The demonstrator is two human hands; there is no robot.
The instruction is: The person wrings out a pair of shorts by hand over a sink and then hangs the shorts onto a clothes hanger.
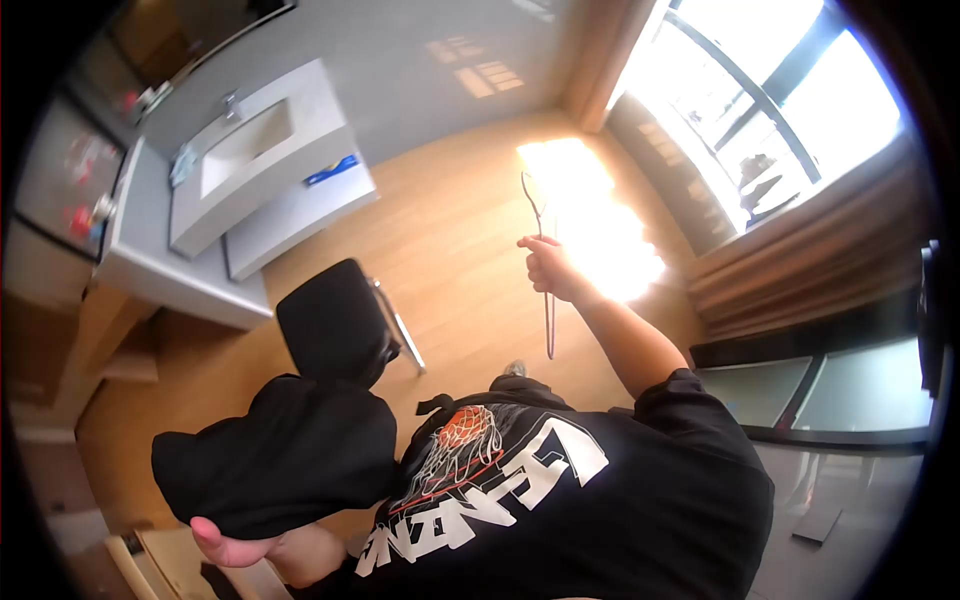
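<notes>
My left hand is at the lower left, with black cloth, apparently a garment, draped over it. The thumb shows below the cloth's edge; the other fingers are hidden beneath the fabric. Out in front, my right hand is closed around a thin clothes hanger, held upright and seen nearly edge-on. The hanger's upper end rises above the fist and its lower part hangs below. Between the two hands lies the front of my black printed T-shirt. Cloth and hanger are apart.
A black chair with a metal leg stands on the wood floor. Beyond it is a white washbasin, with a blue packet on the lower shelf. Brown curtains hang by the bright window at right, above a glass-panelled cabinet.
</notes>
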